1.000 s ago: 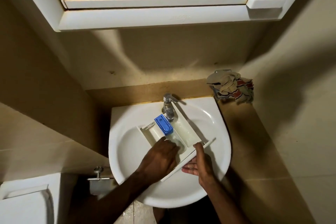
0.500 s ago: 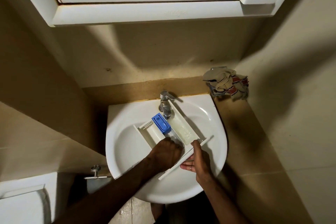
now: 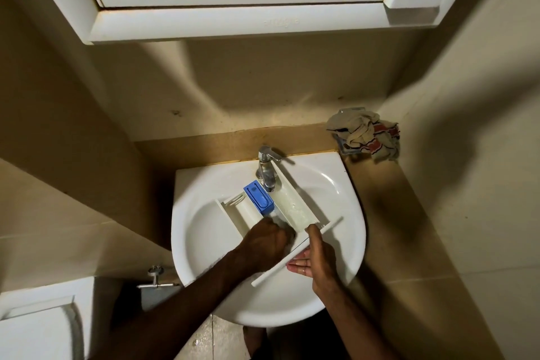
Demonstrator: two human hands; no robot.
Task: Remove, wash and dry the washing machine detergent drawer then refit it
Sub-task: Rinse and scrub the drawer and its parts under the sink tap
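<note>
The white detergent drawer (image 3: 295, 207) lies tilted in the sink (image 3: 204, 231), its back end under the chrome tap (image 3: 267, 169). A blue insert (image 3: 258, 197) sits in its middle compartment. My left hand (image 3: 263, 245) is curled into a fist and pressed down into the drawer's near compartment; its fingertips are hidden. My right hand (image 3: 320, 263) grips the drawer's long front panel, thumb over the top edge and fingers beneath.
A crumpled cloth (image 3: 365, 134) lies on the ledge at the back right of the sink. A white mirror cabinet (image 3: 233, 23) hangs above. A white toilet cistern (image 3: 35, 330) and a wall valve (image 3: 156, 278) are at the lower left.
My left hand has curled tighter and pushed a little further into the drawer's near compartment. The right hand keeps its hold on the front panel.
</note>
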